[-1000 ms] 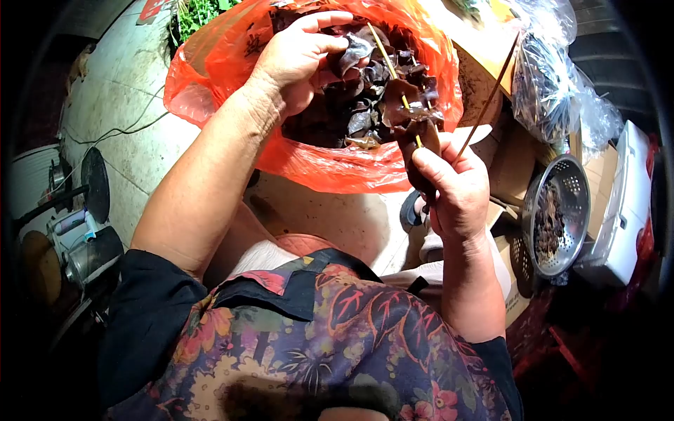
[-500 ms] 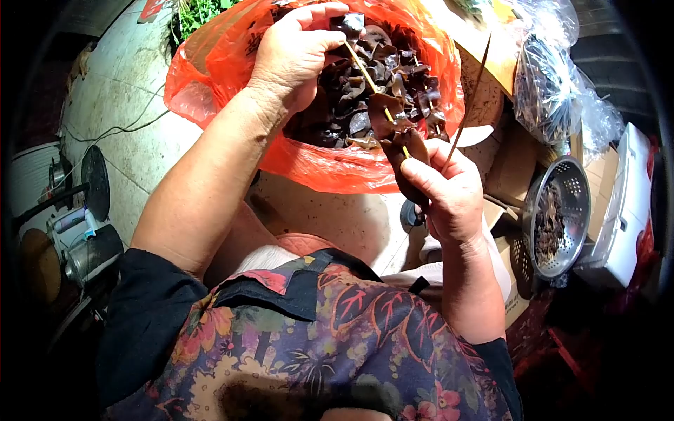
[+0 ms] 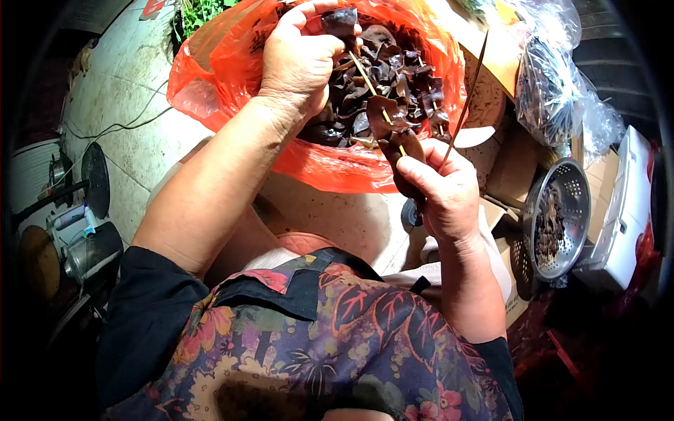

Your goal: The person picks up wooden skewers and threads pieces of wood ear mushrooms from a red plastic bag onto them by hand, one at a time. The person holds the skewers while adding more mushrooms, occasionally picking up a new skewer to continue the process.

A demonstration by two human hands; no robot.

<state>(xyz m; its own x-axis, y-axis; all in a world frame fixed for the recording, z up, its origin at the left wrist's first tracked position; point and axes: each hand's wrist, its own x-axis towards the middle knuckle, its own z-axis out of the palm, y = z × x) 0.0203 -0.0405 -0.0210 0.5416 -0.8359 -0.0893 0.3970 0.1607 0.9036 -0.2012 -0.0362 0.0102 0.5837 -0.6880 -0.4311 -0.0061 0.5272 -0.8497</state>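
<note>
My right hand (image 3: pixel 449 193) is closed on the lower part of a thin bamboo skewer (image 3: pixel 363 74). Several floppy, glossy brown pieces (image 3: pixel 387 116), which look like wood ear mushroom, are threaded along that lower part. A long, dark pointed stick (image 3: pixel 471 91) also stands up from behind these fingers. My left hand (image 3: pixel 298 67) pinches one more dark piece (image 3: pixel 340 24) at the skewer's far end; whether the point has pierced it is hidden. Below both hands, an orange-red plastic bag (image 3: pixel 319 168) lies open around a heap of dark pieces (image 3: pixel 351 105), some on skewers.
To the right, a perforated metal colander (image 3: pixel 579 231) holds brown bits, beside a white foam box (image 3: pixel 618 217). Clear plastic bags (image 3: pixel 551 91) lie at upper right. Pots and a pan (image 3: pixel 96 181) stand at left, near a cable (image 3: pixel 116 128) on the floor. Green leaves (image 3: pixel 200 17) show at the top.
My left hand has shifted slightly right and down, and the dark piece in it has turned and sits closer to the skewer's end. My right hand has barely moved.
</note>
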